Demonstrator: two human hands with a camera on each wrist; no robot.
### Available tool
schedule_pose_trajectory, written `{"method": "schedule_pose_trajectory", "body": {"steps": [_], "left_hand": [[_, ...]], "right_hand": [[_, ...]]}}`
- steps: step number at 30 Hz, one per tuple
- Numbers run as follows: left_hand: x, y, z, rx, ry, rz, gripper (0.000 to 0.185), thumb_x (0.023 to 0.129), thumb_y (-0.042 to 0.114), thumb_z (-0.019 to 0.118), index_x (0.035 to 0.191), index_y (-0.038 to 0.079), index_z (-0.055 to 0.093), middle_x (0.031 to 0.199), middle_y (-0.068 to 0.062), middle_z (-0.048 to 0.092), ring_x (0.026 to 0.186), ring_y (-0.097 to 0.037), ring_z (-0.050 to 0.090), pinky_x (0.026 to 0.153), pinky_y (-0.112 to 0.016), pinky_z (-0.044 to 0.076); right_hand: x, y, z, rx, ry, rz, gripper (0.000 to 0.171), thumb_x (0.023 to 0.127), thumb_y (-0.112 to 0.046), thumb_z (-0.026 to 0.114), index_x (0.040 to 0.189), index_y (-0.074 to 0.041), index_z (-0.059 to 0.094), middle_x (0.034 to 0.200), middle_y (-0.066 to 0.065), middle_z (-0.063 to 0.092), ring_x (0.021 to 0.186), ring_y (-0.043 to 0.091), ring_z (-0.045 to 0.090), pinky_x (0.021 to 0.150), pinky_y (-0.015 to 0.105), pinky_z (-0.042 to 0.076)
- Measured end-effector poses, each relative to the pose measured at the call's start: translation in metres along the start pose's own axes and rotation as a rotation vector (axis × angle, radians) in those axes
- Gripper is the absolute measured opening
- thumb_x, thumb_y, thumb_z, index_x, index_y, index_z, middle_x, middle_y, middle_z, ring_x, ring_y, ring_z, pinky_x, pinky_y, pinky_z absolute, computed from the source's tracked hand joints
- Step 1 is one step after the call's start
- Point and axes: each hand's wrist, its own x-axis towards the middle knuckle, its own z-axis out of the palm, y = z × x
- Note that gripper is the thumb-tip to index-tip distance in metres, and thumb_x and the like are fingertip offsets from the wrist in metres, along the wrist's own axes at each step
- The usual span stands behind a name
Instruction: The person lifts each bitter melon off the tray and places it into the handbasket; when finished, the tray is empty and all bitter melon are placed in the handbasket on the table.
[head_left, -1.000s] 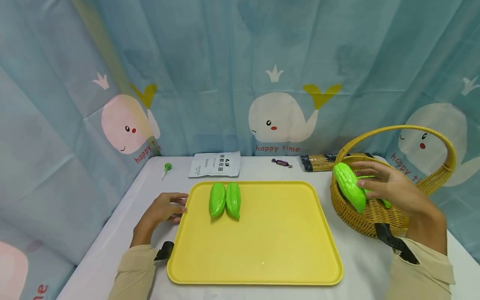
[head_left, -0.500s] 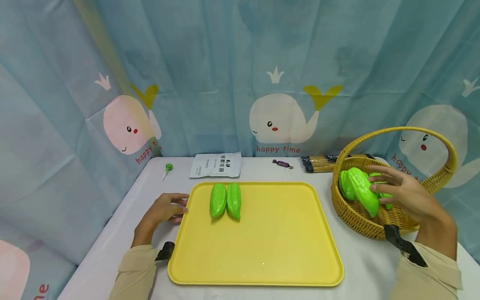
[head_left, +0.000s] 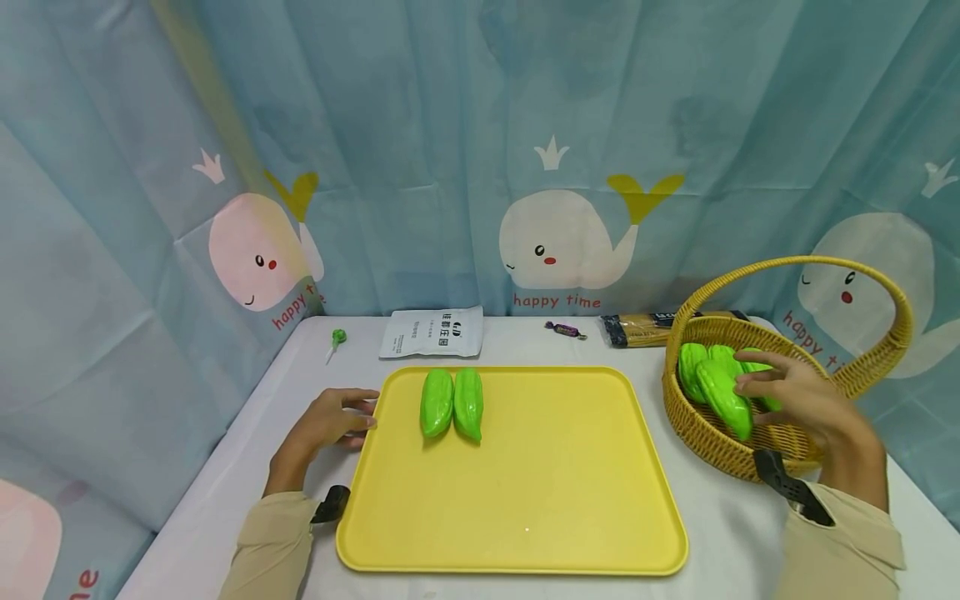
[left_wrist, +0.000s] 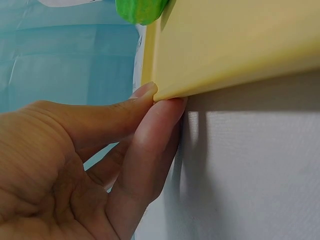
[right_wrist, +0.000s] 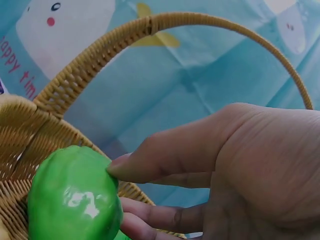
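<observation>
A yellow tray (head_left: 540, 483) lies mid-table with two green gourds (head_left: 452, 403) side by side near its far left corner. My left hand (head_left: 364, 415) pinches the tray's left rim (left_wrist: 240, 40), thumb on the edge and a finger under it (left_wrist: 160, 100). At the right stands a wicker basket (head_left: 712, 450) holding several green gourds. My right hand (head_left: 750, 385) reaches into it, and thumb and fingers pinch one gourd (head_left: 722, 397) that sits low among the others. The right wrist view shows that gourd (right_wrist: 75, 200) held at my fingertips (right_wrist: 117, 197) under the basket handle (right_wrist: 75, 80).
Along the table's far edge lie a green lollipop (head_left: 336, 337), a white pouch (head_left: 431, 332), a purple wrapped candy (head_left: 566, 328) and a pack of spaghetti (head_left: 637, 327). A whale-print curtain hangs close behind. The basket's tall handle (head_left: 892, 292) arches over my right hand.
My right hand has lowered the green gourd from above the basket's rim down into the basket. The left hand has stayed on the tray rim.
</observation>
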Motion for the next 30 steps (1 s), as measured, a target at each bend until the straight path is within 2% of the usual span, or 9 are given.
{"method": "schedule_pose_trajectory", "body": {"steps": [1, 2, 6, 16, 22, 30], "left_hand": [[0.000, 0.000, 0.000, -0.001, 0.000, 0.001, 0.054, 0.098, 0.008, 0.074, 0.148, -0.004, 0.058, 0.136, -0.029, 0.063, 0.080, -0.016, 0.067, 0.067, -0.029, 0.061], [0.000, -0.001, 0.000, -0.002, -0.001, 0.002, 0.054, 0.098, 0.008, 0.074, 0.148, -0.004, 0.058, 0.136, -0.029, 0.063, 0.080, -0.016, 0.067, 0.067, -0.029, 0.061], [0.000, -0.001, 0.000, -0.019, -0.007, -0.001, 0.054, 0.098, 0.008, 0.074, 0.149, -0.004, 0.057, 0.136, -0.029, 0.062, 0.078, -0.017, 0.067, 0.066, -0.030, 0.061], [0.002, -0.004, 0.002, -0.019, 0.000, -0.027, 0.055, 0.098, 0.008, 0.074, 0.149, -0.004, 0.057, 0.136, -0.028, 0.062, 0.075, -0.017, 0.067, 0.066, -0.029, 0.061], [0.001, -0.002, 0.001, -0.021, 0.000, -0.023, 0.055, 0.098, 0.008, 0.074, 0.149, -0.004, 0.057, 0.137, -0.029, 0.062, 0.075, -0.016, 0.067, 0.066, -0.029, 0.061], [0.001, -0.001, 0.001, -0.027, -0.003, -0.019, 0.056, 0.098, 0.008, 0.074, 0.149, -0.004, 0.056, 0.137, -0.029, 0.062, 0.075, -0.016, 0.067, 0.065, -0.029, 0.061]], "right_hand": [[0.000, 0.001, 0.000, -0.004, -0.005, 0.001, 0.073, 0.107, -0.019, 0.063, 0.164, 0.007, 0.024, 0.134, 0.020, 0.061, 0.095, 0.003, 0.065, 0.079, 0.040, 0.064], [0.001, 0.001, 0.001, -0.004, -0.008, 0.004, 0.074, 0.107, -0.019, 0.063, 0.164, 0.007, 0.023, 0.132, 0.020, 0.062, 0.095, 0.005, 0.066, 0.078, 0.041, 0.065], [0.001, 0.000, 0.004, -0.002, -0.025, 0.020, 0.077, 0.106, -0.016, 0.065, 0.164, 0.008, 0.021, 0.136, 0.030, 0.057, 0.094, 0.011, 0.069, 0.078, 0.044, 0.065], [0.003, 0.001, 0.007, 0.030, -0.056, 0.035, 0.081, 0.104, -0.011, 0.066, 0.165, 0.008, 0.016, 0.144, 0.041, 0.044, 0.100, 0.027, 0.073, 0.080, 0.051, 0.065], [0.003, -0.002, 0.006, -0.036, -0.027, 0.010, 0.079, 0.103, -0.013, 0.068, 0.164, 0.008, 0.022, 0.146, 0.041, 0.045, 0.100, 0.020, 0.072, 0.082, 0.045, 0.065], [0.002, -0.018, 0.010, -0.091, 0.035, -0.094, 0.075, 0.102, -0.019, 0.073, 0.161, 0.005, 0.034, 0.142, 0.035, 0.054, 0.094, 0.005, 0.071, 0.080, 0.036, 0.064]]}}
